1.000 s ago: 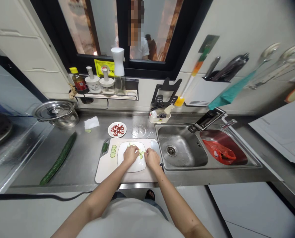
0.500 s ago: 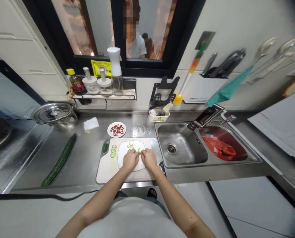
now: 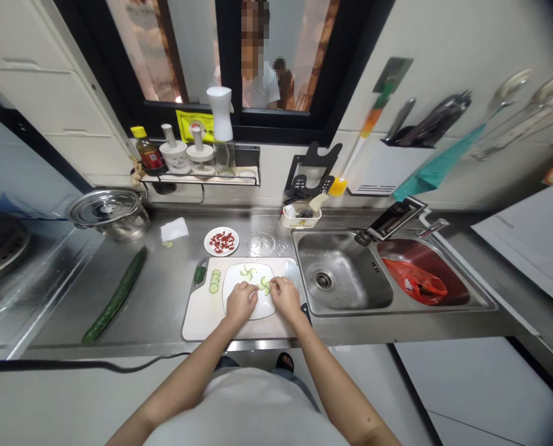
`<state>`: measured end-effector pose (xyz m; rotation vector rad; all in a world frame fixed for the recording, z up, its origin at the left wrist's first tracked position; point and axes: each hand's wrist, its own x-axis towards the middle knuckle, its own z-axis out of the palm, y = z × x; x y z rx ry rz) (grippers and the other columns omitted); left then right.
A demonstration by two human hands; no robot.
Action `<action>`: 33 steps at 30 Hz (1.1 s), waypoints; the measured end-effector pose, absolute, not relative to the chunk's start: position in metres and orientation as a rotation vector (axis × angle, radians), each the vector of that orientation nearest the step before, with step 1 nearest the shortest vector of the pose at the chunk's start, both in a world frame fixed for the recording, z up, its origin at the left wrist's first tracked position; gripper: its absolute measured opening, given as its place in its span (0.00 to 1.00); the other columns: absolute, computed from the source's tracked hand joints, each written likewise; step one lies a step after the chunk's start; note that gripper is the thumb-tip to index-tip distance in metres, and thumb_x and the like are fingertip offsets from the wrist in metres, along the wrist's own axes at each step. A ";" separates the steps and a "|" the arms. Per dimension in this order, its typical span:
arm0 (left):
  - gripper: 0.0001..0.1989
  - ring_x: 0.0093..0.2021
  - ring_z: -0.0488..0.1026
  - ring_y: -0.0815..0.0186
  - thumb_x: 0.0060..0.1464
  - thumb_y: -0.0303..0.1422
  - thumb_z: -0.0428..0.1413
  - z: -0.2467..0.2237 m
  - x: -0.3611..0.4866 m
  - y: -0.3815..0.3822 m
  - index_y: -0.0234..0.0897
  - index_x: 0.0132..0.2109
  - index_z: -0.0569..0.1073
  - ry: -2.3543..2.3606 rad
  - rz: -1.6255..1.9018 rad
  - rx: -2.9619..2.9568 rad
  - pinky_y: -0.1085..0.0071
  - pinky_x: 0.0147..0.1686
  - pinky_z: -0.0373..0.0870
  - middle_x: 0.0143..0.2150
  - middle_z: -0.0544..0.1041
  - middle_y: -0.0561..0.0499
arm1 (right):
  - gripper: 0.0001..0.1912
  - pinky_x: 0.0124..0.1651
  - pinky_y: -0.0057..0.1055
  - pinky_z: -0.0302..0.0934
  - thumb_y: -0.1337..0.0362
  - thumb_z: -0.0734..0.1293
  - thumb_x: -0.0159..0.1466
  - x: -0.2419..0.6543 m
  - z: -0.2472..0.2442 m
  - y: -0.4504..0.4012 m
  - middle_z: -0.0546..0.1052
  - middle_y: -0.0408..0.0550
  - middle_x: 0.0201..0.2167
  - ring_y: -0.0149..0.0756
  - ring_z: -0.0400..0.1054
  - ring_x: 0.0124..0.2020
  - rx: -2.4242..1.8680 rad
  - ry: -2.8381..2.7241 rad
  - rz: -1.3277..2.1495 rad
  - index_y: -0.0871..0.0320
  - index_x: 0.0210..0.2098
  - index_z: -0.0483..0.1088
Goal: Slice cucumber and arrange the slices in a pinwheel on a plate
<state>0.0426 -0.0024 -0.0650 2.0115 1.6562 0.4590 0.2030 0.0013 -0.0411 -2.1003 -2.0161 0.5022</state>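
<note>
Thin cucumber slices (image 3: pixel 264 285) lie in a fanned cluster on a white plate (image 3: pixel 232 275), between my two hands. From the left, my left hand (image 3: pixel 242 301) reaches in with curled fingers, its fingertips at the edge of a slice. Opposite it, my right hand (image 3: pixel 284 295) has its fingers bent together at the cluster's right side; its grip is partly hidden. Another curved group of cucumber slices (image 3: pixel 247 271) rests near the plate's far rim. Beneath the plate is a cutting board (image 3: pixel 197 319), bearing a row of cucumber rounds (image 3: pixel 215 281) and a dark green cucumber end (image 3: pixel 200 274).
A knife (image 3: pixel 293 272) lies at the board's right, partly behind my right hand. Beyond the board sits a dish of red bits (image 3: pixel 221 241). A whole cucumber (image 3: pixel 116 297) and a lidded pot (image 3: pixel 113 210) are leftward; the double sink (image 3: pixel 345 272) is to the right.
My hands have drawn apart from each other, exposing the cucumber slices between them on the plate. The view has shifted slightly.
</note>
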 end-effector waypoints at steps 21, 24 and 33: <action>0.16 0.43 0.72 0.58 0.55 0.38 0.52 -0.080 -0.054 -0.006 0.39 0.50 0.71 2.280 0.542 1.511 0.67 0.40 0.63 0.41 0.76 0.46 | 0.16 0.35 0.28 0.55 0.61 0.56 0.65 0.209 -0.045 -0.015 0.76 0.49 0.32 0.34 0.66 0.31 -1.786 -1.759 0.504 0.58 0.35 0.74; 0.18 0.44 0.72 0.55 0.54 0.41 0.52 -0.082 -0.056 -0.004 0.40 0.50 0.71 2.302 0.446 1.508 0.64 0.42 0.62 0.43 0.76 0.45 | 0.16 0.36 0.28 0.56 0.62 0.56 0.65 0.207 -0.044 -0.015 0.76 0.50 0.33 0.34 0.67 0.32 -1.763 -1.764 0.511 0.58 0.35 0.74; 0.12 0.43 0.72 0.57 0.53 0.38 0.53 -0.091 -0.056 0.002 0.39 0.43 0.72 2.309 0.505 1.500 0.66 0.41 0.62 0.42 0.77 0.46 | 0.16 0.36 0.28 0.56 0.61 0.56 0.65 0.208 -0.048 -0.019 0.76 0.50 0.33 0.35 0.67 0.31 -1.775 -1.765 0.514 0.58 0.36 0.73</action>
